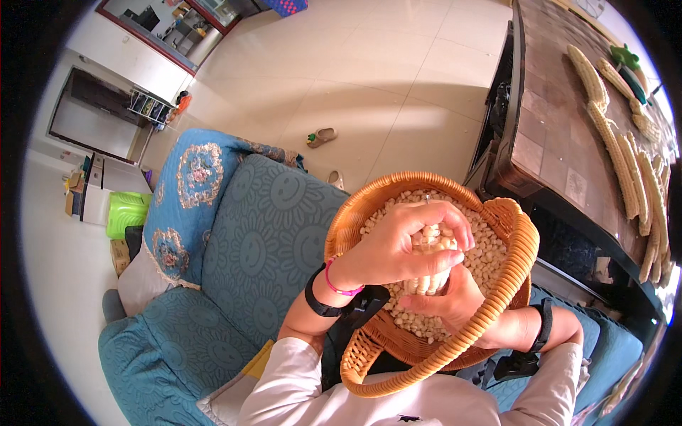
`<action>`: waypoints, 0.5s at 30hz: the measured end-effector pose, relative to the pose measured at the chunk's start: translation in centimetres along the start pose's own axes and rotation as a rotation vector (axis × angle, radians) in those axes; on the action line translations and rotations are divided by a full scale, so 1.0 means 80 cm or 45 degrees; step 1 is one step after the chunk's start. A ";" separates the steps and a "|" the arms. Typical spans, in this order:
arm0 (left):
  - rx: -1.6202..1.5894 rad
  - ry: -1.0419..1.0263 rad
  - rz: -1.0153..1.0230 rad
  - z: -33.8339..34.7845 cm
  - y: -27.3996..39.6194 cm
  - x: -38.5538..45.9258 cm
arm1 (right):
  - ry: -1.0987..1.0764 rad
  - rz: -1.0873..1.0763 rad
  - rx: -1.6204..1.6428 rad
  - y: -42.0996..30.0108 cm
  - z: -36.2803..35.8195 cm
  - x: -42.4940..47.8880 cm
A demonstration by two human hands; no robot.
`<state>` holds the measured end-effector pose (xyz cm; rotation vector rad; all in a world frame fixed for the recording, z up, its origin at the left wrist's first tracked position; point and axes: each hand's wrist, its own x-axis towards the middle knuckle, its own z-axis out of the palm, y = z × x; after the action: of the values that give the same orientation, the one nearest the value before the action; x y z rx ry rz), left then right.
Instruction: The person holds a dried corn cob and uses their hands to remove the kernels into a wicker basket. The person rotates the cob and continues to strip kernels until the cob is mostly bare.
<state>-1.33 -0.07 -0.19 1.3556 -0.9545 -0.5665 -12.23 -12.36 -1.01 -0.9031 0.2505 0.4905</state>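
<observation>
A pale ear of corn (432, 239) is held over a woven wicker basket (367, 194). My left hand (394, 242) curls around its upper part, thumb across the front and fingers over the far side. Lower down, my right hand (461, 306) grips the same ear from the right, passing beneath the basket's thick arched handle (501, 298). Loose whitish corn kernels (487, 247) cover the basket's bottom. Part of the ear is hidden by my fingers. The basket rests at my lap.
Several stripped corn cobs (613, 144) lie on a brown tabletop (554, 133) to the right. A blue sofa (266, 229) with a floral cover (200, 175) extends to the left. Beige clogs (324, 137) stand on the tiled floor (373, 69), and a green plastic stool (128, 213) is farther left.
</observation>
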 end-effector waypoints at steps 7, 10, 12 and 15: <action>0.120 -0.088 -0.005 -0.006 0.008 -0.003 | -0.050 0.029 -0.090 0.004 -0.002 -0.002; -0.074 0.009 0.034 -0.002 0.001 -0.008 | -0.059 0.017 -0.185 0.010 -0.006 -0.002; -0.110 0.020 -0.020 0.000 0.002 -0.008 | -0.083 -0.003 -0.116 0.008 -0.004 -0.002; -0.150 -0.038 0.016 -0.003 0.000 -0.004 | -0.095 0.009 -0.091 0.006 -0.005 -0.002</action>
<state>-1.30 0.34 -0.23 1.2386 -0.9386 -0.6253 -12.61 -12.45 -1.50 -0.9516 0.1691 0.5410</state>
